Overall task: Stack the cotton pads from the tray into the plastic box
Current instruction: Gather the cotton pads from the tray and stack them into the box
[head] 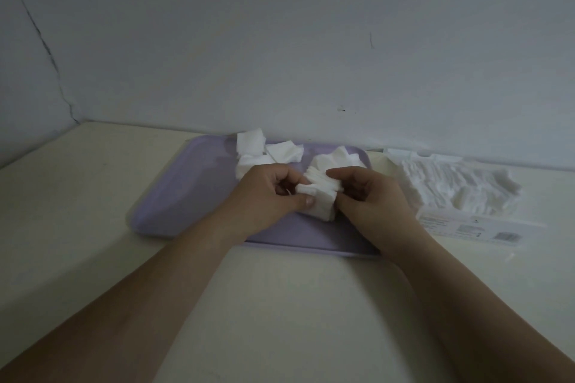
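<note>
cotton pads (320,196); stack pinched between both hands (320,193); over tray (174,196)

Two hands: left hand (273,193), right hand (370,196). One lilac tray (174,196) under both hands. One bundle of cotton pads (320,196) between hands, pad count unclear. Three or four loose pads (264,149) beyond left hand, overlapping; small heap (339,158) beyond right hand, count unclear. One plastic box (460,190) right of right hand, pads inside too many to count. One surface (77,196).
</note>
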Demonstrator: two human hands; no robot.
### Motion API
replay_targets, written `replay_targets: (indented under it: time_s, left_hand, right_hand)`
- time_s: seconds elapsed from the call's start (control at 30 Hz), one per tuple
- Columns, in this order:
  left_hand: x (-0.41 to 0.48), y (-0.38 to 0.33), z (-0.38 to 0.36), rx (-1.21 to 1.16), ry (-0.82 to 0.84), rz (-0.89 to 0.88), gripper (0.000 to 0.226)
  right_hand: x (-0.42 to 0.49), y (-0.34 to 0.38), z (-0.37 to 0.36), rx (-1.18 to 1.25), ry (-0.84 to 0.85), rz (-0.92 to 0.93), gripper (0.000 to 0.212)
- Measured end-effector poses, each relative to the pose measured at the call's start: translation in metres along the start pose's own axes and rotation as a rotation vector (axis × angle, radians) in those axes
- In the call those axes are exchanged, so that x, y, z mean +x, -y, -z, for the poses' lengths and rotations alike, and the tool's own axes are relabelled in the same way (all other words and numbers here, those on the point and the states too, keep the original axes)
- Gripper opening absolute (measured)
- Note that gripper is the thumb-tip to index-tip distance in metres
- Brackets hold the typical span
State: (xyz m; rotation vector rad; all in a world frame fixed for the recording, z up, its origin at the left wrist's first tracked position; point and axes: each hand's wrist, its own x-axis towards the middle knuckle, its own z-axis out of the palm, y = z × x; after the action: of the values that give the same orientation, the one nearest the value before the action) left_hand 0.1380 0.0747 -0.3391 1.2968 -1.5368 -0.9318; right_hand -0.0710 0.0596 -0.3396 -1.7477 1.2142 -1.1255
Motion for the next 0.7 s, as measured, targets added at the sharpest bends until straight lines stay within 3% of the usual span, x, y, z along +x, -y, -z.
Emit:
replay_targets:
  time_s: [0.17, 0.3, 0.4, 0.5, 0.6, 0.7]
  left_hand:
    - [0.0, 0.0, 0.0, -0.022, -0.03, 0.016, 0.021]
    - [0.001, -0.001, -0.005, 0.084, -0.101, 0.002, 0.027]
    - [0.0, -0.004, -0.004, 0.263, -0.073, -0.14, 0.022]
    - [0.006, -0.007, 0.008, 0.569, -0.225, -0.388, 0.016]
    - [0.011, 0.007, 0.024, 0.802, -0.348, -0.36, 0.027]
    - [0.008, 0.021, 0.028, 0.902, -0.267, -0.314, 0.029]
  right_hand:
    - [-0.001, -0.001, 0.0, -0.002, 0.074, 0.014, 0.036]
    - [-0.003, 0.003, -0.002, -0.023, 0.201, -0.021, 0.072]
    - [-0.005, 0.007, -0.006, -0.19, 0.079, 0.033, 0.057]
    - [-0.004, 0.006, -0.006, -0.231, -0.003, 0.049, 0.043]
    - [-0.005, 0.007, -0.007, -0.267, -0.039, 0.033, 0.041]
    - [-0.006, 0.008, -0.008, -0.258, -0.111, 0.012, 0.042]
